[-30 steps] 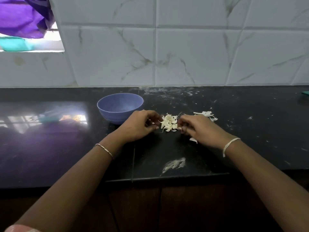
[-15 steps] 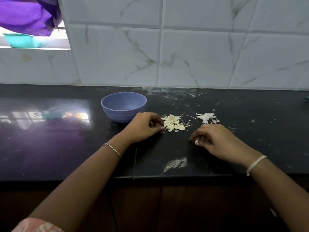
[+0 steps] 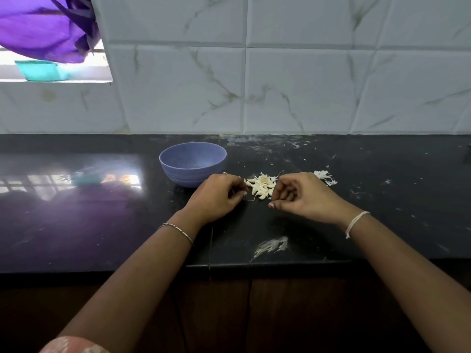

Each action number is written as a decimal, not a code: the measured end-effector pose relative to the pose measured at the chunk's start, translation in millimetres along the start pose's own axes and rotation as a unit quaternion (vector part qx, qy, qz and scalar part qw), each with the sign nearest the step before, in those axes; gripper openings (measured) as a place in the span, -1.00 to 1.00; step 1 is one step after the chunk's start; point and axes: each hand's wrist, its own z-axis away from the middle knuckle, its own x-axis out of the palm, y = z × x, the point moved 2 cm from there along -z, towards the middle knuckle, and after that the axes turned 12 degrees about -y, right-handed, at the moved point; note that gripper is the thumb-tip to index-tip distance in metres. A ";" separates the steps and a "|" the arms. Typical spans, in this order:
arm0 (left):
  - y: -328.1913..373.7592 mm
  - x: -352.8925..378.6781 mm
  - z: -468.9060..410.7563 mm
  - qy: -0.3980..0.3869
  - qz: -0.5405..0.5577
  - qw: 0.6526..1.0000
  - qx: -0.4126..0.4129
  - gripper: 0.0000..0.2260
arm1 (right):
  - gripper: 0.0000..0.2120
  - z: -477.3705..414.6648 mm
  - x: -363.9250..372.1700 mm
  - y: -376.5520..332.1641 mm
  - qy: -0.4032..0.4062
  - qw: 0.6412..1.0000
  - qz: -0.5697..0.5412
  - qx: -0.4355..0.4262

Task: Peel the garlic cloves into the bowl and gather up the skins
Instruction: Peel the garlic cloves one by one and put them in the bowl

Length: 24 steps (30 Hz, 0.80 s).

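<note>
A pile of pale garlic skins (image 3: 261, 186) lies on the black counter (image 3: 382, 212), just right of a lilac bowl (image 3: 193, 164); I cannot see into the bowl. My left hand (image 3: 219, 194) rests on the counter with curled fingers touching the pile's left side. My right hand (image 3: 303, 194) sits against the pile's right side, fingers curled and thumb tip on the counter. Nothing shows inside either hand. A smaller cluster of skins (image 3: 325, 175) lies behind my right hand.
A white smear (image 3: 271, 245) marks the counter near its front edge. Small white flecks are scattered to the right and along the tiled wall. A teal container (image 3: 40, 70) and purple cloth (image 3: 43, 26) are at the window, upper left.
My right hand had drawn back toward the counter's front with a white scrap at its fingertips; it has moved forward again to the pile's right side. My left hand has stayed beside the pile.
</note>
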 end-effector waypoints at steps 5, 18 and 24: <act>-1.8 -0.4 -0.8 0.003 -0.012 1.000 -0.002 -0.87 | -0.88 -8.4 -5.8 -11.8 -0.072 0.994 0.088 -0.001; 2.1 -4.2 1.7 -0.005 -0.031 0.999 -0.015 -0.88 | -0.92 -3.9 12.0 -29.1 -0.036 0.958 0.284 -0.014; 1.6 -4.3 1.3 -0.007 -0.035 0.999 -0.020 -0.88 | -0.92 3.8 12.6 -30.0 0.007 0.958 0.286 -0.022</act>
